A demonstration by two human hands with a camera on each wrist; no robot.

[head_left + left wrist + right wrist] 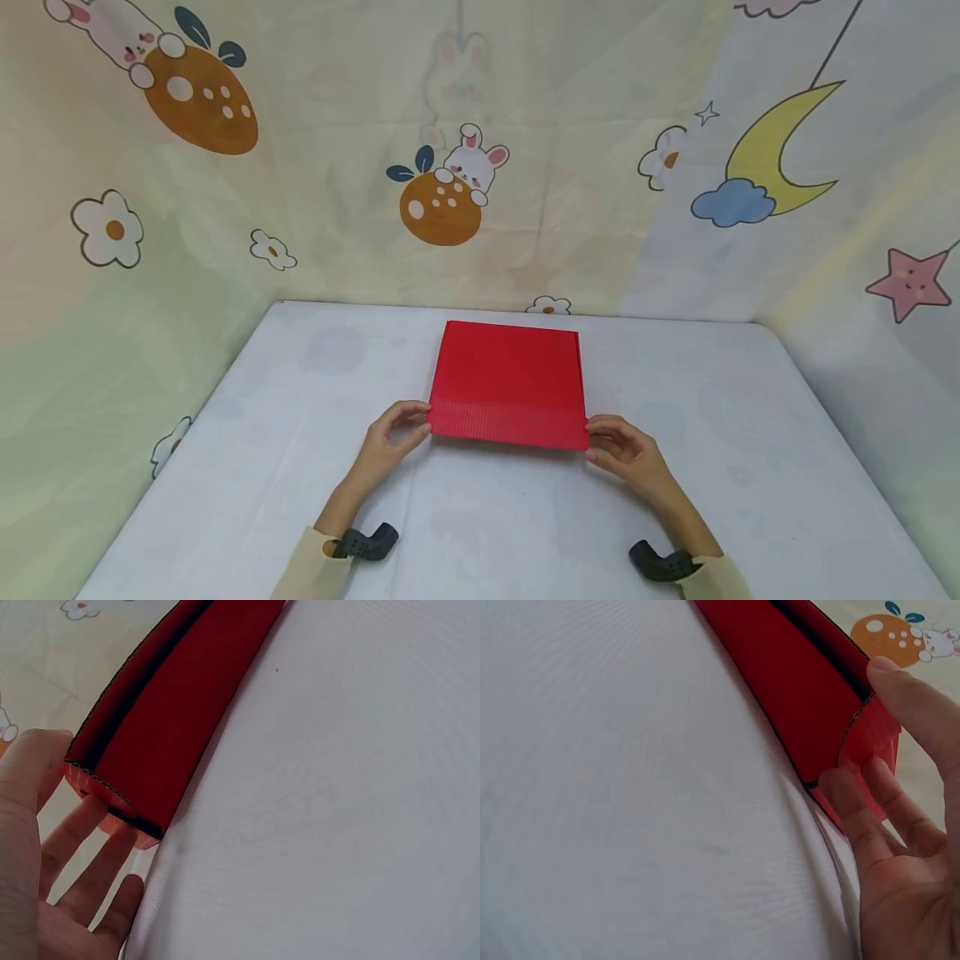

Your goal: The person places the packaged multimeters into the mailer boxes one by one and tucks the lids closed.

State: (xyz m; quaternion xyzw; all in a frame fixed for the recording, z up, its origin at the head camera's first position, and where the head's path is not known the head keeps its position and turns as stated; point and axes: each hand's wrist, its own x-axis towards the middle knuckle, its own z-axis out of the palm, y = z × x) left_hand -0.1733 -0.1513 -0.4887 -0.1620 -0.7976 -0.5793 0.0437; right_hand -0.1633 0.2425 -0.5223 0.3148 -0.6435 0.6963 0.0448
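Note:
A flat red cardboard box [506, 375] lies on the white table, its ribbed front strip toward me. In both wrist views the lid stands slightly raised, with a dark gap between it and the box front [184, 697]. My left hand [390, 437] holds the left front corner, thumb at the lid's edge and fingers against the side flap [97, 787]. At the right front corner my right hand [630, 454] does the same, its thumb at the lid's edge and fingers touching the side flap [870, 735]. The inside of the box is hidden.
The white table [300, 500] has its back edge just behind the box. Patterned cloth [337, 167] with printed rabbits, flowers and a moon hangs behind and at both sides. A black band [367, 542] sits on the left wrist and another black band [663, 562] on the right.

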